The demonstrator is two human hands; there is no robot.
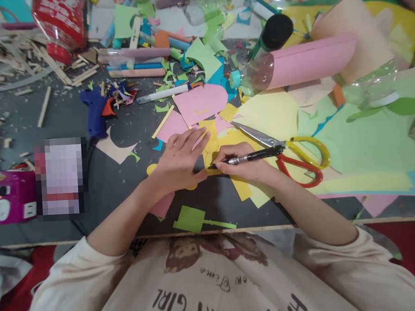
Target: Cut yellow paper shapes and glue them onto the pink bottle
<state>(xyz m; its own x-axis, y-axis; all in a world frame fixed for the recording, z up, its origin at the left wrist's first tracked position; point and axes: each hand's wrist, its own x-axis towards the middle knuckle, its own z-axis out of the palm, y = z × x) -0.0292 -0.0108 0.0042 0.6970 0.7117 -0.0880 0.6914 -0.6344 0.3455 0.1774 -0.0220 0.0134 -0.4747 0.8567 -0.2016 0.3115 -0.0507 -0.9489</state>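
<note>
In the head view, my right hand [237,161] grips a black and silver pen [252,156], its tip down on a piece of yellow paper [210,146]. Faint rounded outlines show on that paper. My left hand [183,159] lies over the paper's left side, palm down with fingers spread. Just right of the pen rest large scissors [280,147] with one yellow and one red handle, blades parted a little. More yellow scraps [242,186] lie beneath my right wrist. A pink paper piece [204,102] is beyond my fingertips.
A blue glue gun [95,110] and a purple box [11,198] are at left. A bottle wrapped in pink paper [310,62] lies at right, above green sheets [366,138]. A red-labelled bottle [61,24], markers [136,66] and wood sticks [45,106] crowd the back.
</note>
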